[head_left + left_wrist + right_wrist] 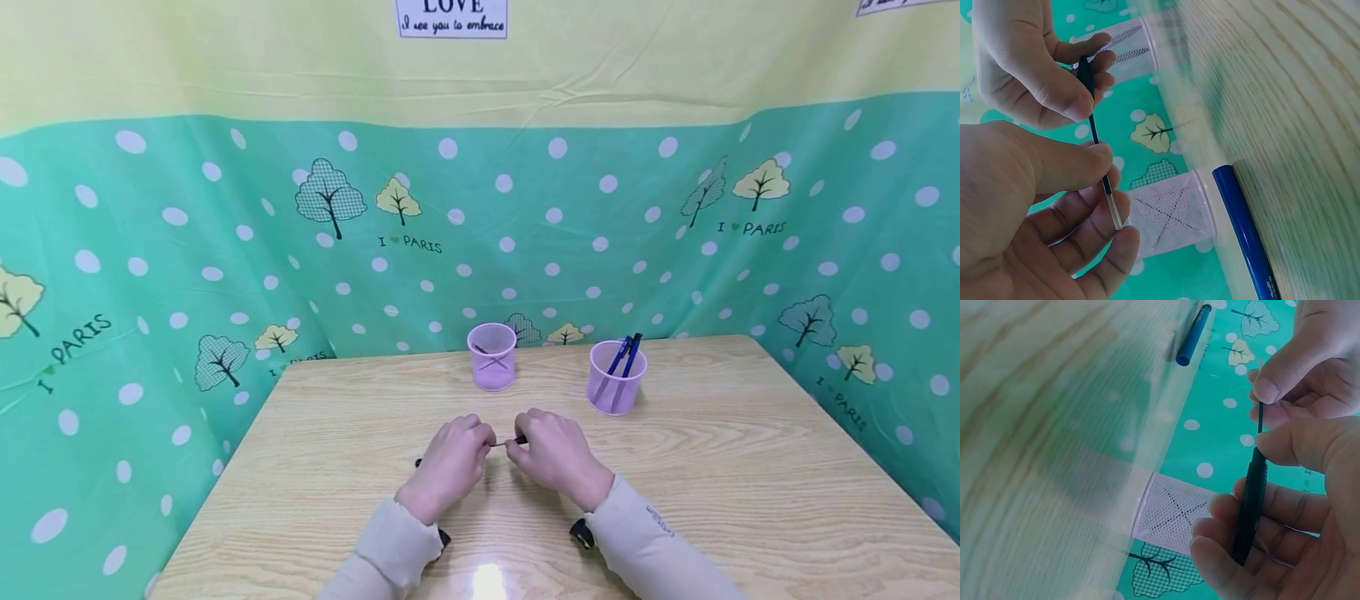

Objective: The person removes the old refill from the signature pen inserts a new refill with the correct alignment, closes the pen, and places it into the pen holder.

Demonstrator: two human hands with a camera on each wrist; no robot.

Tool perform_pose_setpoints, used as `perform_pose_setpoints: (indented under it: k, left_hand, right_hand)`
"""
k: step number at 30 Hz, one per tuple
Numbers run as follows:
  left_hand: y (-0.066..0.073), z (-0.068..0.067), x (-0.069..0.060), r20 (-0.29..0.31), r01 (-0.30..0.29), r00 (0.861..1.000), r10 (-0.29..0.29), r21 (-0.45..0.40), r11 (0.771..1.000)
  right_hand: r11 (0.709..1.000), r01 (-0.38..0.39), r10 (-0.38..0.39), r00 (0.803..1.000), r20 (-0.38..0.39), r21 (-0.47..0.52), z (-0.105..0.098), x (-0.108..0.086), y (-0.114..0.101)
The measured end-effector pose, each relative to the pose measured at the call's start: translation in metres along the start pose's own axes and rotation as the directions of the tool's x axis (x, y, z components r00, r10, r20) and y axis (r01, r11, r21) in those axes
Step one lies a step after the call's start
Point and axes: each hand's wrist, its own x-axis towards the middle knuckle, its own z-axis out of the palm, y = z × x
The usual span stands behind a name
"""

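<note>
Both hands were up over the desk (360, 425), working one slim pen assembly. Left hand (452, 454): thumb and fingers pinching the pen refill (1110, 195), dark along most of its length, see-through at the tail. Right hand (551, 450): thumb and fingers pinching the black pen grip section (1254, 500), ribbed end toward the left hand. Key relation: refill and grip section lay in one line, long axis running left to right between the hands, refill on the left side, its inner end meeting the ribbed end; how far it sat inside, could not tell. Hands close together, with a short stretch of refill bare between them. The blue pen barrel (1244, 225) rested on the desk, long axis roughly the same way as the refill, nearer the left hand and well apart from the right. Two lilac mesh cups stood beyond the hands: the left cup (493, 375) with thin dark pieces, the right cup (603, 392) with blue pens upright but leaning.
</note>
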Motion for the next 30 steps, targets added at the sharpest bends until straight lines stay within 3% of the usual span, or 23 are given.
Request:
perform_pose_setpoints:
  k: [30]
  left_hand:
    - [-0.0035, -0.0024, 0.0000, 0.023, 0.007, 1.000, -0.008, 0.011, 1.000]
  right_hand:
    - [1.000, -0.022, 0.022, 1.000, 0.014, 0.006, -0.0013, 0.0012, 0.0021]
